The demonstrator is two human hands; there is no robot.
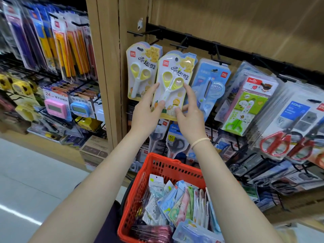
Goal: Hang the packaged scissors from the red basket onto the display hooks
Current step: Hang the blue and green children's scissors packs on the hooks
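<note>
I see both hands up at the display wall on one pack of yellow scissors [172,85]. Pack look: white-and-yellow blister card with a shaped top edge, red brand tag at upper left, "Clip joy" print, yellow cartoon rabbit at upper right, small scissors with yellow finger loops and a white sheath under clear plastic, carrot art low on the card. My left hand [146,111] holds the card's lower left edge, thumb on the front, forefinger stretched up along the side. My right hand [190,114] pinches the lower right, thumb on the front, forefinger raised and touching the right finger loop; a pale band sits on that wrist. The pack's hang hole is near the top, below a black hook [178,45]; I cannot tell if the hook is through it. Matching yellow packs [140,71] hang just to the left, more seem stacked behind the held one. Blue scissors pack [209,88] hangs just right, green pack [245,109] further right, red scissors [275,142] far right. Red basket [166,165] is below my arms, full of assorted packs.
</note>
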